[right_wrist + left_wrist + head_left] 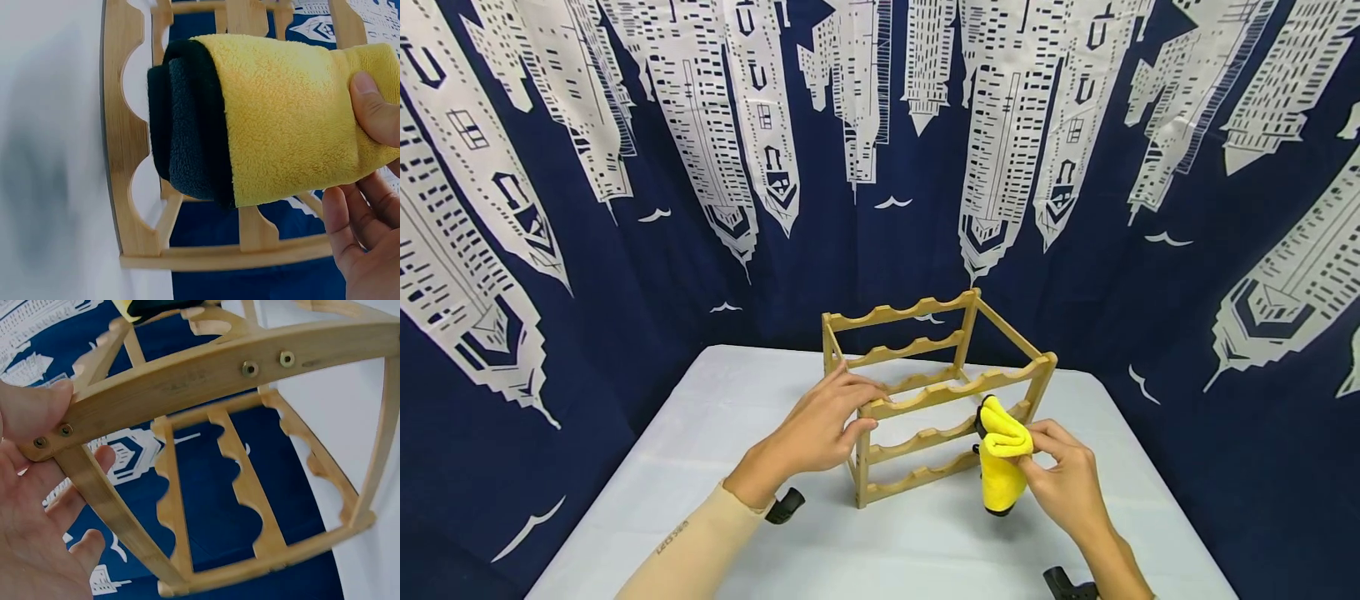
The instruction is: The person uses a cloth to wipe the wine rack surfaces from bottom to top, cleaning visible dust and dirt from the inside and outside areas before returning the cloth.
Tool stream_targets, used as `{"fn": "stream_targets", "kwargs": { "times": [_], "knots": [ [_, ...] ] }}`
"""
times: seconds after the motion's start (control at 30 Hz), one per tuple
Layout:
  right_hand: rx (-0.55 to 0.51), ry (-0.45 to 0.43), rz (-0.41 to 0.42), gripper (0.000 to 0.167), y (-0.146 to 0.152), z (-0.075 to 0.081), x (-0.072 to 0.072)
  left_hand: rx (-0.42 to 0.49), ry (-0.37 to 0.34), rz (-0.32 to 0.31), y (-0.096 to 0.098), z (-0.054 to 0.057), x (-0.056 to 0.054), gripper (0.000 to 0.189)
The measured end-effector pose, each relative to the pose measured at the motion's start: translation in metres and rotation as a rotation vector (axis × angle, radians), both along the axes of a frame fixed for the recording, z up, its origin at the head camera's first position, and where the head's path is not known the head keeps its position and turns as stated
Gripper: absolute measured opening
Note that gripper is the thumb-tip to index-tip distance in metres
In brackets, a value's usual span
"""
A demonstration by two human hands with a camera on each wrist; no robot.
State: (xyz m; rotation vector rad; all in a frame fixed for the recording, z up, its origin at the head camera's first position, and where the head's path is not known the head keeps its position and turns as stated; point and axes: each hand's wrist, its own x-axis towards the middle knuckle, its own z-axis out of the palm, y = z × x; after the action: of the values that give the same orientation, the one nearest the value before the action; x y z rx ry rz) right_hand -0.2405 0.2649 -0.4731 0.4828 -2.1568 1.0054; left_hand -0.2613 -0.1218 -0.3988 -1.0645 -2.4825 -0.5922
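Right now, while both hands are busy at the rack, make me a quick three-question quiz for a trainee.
1. Which hand holds the yellow cloth?
2. True or false: the left hand touches the wooden rack.
3. Besides yellow, what shade shows at the cloth's end: A, red; B, white; C, dark?

Key: 1, the right hand; 2, true; 3, C.
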Motion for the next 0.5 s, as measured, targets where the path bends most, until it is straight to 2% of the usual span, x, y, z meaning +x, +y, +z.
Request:
{"fn": "stream_targets", "kwargs": {
  "times": [0.17,0.33,0.5],
  "knots": [
    [0.01,-0.026,0.019,0.032,-0.003,-0.002,-0.001,0.049,0.008,0.009,-0.003,0.0,-0.008,0.03],
    [0.06,0.021,0.041,0.036,-0.007,-0.003,0.002,0.081,0.038,0.018,-0.004,-0.005,-0.016,0.031],
    [0.113,0.056,0.106,0.042,-0.017,-0.005,0.003,0.117,-0.004,0.026,-0.005,-0.007,-0.024,0.034]
  ]
}}
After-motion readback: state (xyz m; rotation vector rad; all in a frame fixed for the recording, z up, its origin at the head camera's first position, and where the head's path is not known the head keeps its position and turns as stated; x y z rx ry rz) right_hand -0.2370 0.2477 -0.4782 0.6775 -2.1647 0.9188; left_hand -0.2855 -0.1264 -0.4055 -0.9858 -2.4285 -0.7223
